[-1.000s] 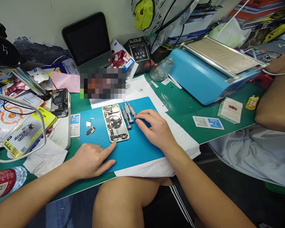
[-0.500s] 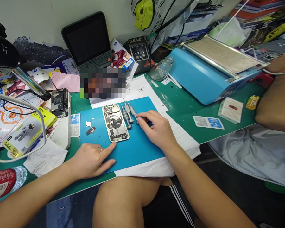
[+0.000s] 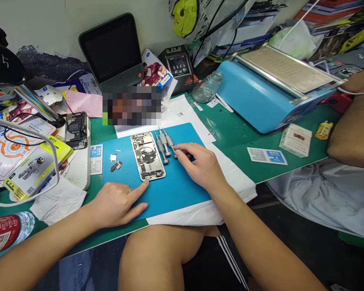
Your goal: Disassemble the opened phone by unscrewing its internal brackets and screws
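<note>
An opened phone (image 3: 151,159), its inner parts showing, lies on a blue mat (image 3: 176,194). My left hand (image 3: 117,204) rests on the mat with the index finger stretched to the phone's lower edge and the thumb apart; it grips nothing. Three grey screwdrivers lie side by side to the right of the phone. The thumb and index finger of my right hand (image 3: 200,163) close on the handle end of the rightmost screwdriver (image 3: 170,141). Left of the phone are a small dark phone part (image 3: 115,166) and a silvery metal plate (image 3: 113,157).
A blue machine (image 3: 255,97) with a flat metal top stands at the back right, beside a glass jar (image 3: 208,87). Another opened phone (image 3: 76,130) and a yellow battery box (image 3: 38,167) are at left. A red-labelled bottle (image 3: 6,232) lies at the front left. Another person's arm shows at right.
</note>
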Demonstrator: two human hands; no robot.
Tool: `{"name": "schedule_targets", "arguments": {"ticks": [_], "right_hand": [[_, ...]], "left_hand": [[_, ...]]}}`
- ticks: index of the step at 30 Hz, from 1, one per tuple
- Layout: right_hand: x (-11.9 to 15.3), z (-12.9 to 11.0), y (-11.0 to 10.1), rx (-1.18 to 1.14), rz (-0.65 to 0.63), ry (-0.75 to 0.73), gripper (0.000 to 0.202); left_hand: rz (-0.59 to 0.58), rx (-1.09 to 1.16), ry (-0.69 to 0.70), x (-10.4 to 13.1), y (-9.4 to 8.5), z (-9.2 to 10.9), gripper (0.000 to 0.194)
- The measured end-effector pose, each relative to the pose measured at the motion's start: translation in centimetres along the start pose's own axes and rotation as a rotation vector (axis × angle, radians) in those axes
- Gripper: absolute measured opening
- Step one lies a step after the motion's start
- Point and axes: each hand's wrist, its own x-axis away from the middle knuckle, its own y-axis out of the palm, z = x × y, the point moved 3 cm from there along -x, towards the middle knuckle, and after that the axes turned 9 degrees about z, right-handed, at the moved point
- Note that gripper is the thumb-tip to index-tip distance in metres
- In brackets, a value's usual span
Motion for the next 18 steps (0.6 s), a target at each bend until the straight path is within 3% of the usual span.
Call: {"name": "schedule_targets", "arguments": {"ticks": [9, 18], "right_hand": [[0.14, 0.26, -0.25, -0.031, -0.006, 0.018, 0.027], [0.17, 0.22, -0.32, -0.049, 0.011, 0.000, 0.030]], "left_hand": [[-0.046, 0.015, -0.021, 0.05, 0.15, -0.05, 0.052], [0.007, -0.020, 0.013, 0.00, -0.02, 0.07, 0.050]]}}
